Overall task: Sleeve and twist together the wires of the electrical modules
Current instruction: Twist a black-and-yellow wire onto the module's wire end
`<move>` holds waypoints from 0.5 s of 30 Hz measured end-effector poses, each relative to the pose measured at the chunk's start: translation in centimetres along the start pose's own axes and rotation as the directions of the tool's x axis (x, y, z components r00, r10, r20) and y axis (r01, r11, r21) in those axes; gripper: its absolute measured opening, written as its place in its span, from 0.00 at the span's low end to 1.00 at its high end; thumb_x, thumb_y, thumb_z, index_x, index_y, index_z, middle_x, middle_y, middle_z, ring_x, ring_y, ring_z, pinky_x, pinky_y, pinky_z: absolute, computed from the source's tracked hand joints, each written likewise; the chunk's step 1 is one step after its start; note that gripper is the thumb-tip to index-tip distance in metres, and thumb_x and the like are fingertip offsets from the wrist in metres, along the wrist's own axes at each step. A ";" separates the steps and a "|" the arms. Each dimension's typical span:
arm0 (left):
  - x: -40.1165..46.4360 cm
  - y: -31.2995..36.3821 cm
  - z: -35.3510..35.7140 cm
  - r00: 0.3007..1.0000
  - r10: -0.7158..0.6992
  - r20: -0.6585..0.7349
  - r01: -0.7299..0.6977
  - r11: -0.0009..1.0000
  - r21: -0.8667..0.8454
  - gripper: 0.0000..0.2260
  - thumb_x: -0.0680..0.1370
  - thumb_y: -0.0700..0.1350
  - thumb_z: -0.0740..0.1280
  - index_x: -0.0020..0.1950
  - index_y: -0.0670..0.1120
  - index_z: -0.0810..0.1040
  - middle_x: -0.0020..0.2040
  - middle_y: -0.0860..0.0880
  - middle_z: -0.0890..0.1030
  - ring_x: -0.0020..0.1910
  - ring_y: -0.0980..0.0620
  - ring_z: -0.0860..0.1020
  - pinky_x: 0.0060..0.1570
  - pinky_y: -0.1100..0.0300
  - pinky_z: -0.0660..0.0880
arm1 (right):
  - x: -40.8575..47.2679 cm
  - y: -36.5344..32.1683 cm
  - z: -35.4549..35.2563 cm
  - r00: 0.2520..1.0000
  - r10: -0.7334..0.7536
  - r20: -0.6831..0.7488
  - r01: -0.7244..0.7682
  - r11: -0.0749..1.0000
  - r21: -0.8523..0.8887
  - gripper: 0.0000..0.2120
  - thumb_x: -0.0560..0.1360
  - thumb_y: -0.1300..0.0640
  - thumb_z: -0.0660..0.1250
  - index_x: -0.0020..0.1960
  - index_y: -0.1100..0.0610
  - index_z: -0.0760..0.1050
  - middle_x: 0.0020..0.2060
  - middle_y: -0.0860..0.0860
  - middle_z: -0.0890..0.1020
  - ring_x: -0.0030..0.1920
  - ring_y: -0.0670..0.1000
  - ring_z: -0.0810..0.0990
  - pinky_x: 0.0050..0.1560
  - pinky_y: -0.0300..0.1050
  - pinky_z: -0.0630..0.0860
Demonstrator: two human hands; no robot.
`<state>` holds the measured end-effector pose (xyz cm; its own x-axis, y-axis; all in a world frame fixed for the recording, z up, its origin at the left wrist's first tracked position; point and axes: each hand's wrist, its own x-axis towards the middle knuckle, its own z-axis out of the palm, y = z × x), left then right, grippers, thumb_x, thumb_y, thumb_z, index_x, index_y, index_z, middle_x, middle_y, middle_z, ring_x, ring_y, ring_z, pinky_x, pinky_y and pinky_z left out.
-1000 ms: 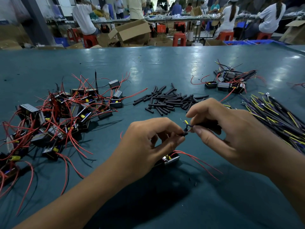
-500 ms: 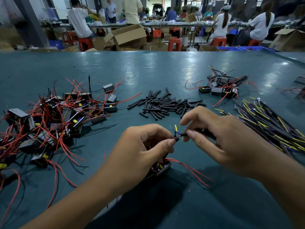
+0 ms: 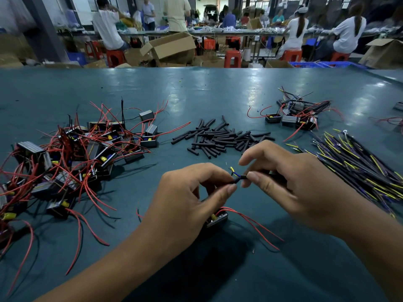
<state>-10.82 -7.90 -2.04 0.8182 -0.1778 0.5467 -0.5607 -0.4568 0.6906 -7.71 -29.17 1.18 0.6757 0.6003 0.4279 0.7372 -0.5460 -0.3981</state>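
Both hands are drawing apart slightly: left hand [image 3: 192, 192] pinching the black sleeve [image 3: 236, 180], right hand [image 3: 281, 182] pinching the cable; yellow-blue wire tips [image 3: 234, 171] risk fraying inside.

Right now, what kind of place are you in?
Probably a factory assembly hall: a teal worktable holds a heap of black modules with red wires, short black sleeve tubes, and seated workers at a long bench behind.

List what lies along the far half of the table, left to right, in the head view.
Tangle of red-wired modules → pile of black sleeves → small cluster of finished modules → bundle of black and yellow wires.
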 end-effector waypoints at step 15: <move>1.1 -1.6 -1.3 0.902 -0.271 0.337 0.354 0.910 -0.217 0.03 0.78 0.46 0.72 0.51 0.51 0.84 0.44 0.50 0.86 0.38 0.49 0.80 0.39 0.60 0.76 | -0.1 -0.3 -0.1 0.996 0.090 0.021 -0.092 0.993 0.069 0.02 0.77 0.49 0.65 0.47 0.45 0.75 0.37 0.39 0.79 0.31 0.41 0.74 0.32 0.30 0.66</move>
<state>-9.17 -6.26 -1.97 0.9326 -0.3300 0.1464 -0.2476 -0.2894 0.9246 -8.02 -29.17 1.33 0.7393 0.5607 0.3730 0.6700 -0.5570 -0.4907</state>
